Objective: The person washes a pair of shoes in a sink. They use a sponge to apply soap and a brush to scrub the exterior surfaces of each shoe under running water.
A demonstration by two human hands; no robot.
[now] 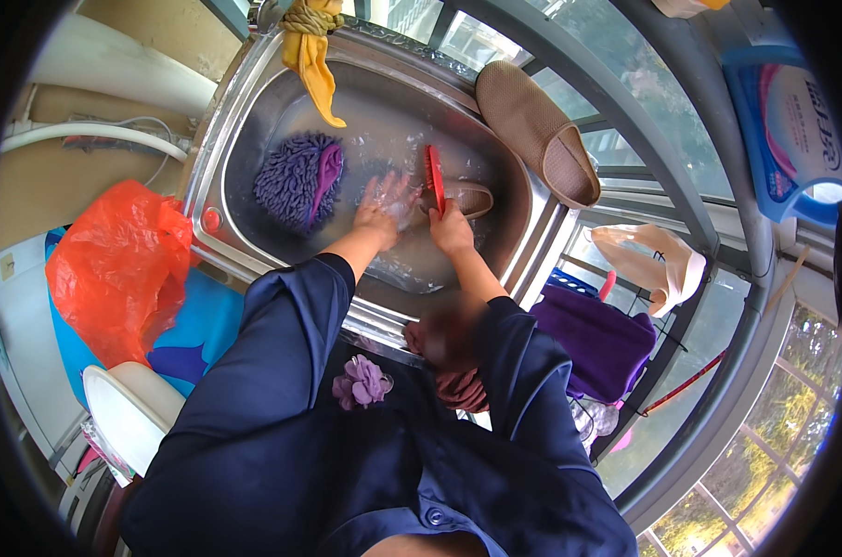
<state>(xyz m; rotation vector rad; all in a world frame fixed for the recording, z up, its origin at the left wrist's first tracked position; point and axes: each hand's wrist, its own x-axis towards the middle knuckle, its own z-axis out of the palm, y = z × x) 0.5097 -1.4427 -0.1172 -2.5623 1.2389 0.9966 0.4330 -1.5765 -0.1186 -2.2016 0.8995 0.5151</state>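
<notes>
Soapy, cloudy water stands in a stainless-steel sink (254, 250) before me. My left hand (381, 209) is wet and reaches over the water with its fingers spread, holding nothing. My right hand (453, 228) grips a red scrub brush (434, 177), its bristles facing left. Just beyond that hand a beige slipper (478, 199) lies partly in the water; the brush and hand hide some of it. A purple chenille mitt (292, 179) rests in the left part of the basin. The matching beige slipper (522, 115) sits on the sink's right rim.
Yellow cloth (314, 66) is tied round the faucet and hangs into the basin. At left are a red plastic bag (125, 268) and a white basin (118, 421). On the right stand a blue detergent bottle (762, 139) and a rack with purple cloth (595, 341).
</notes>
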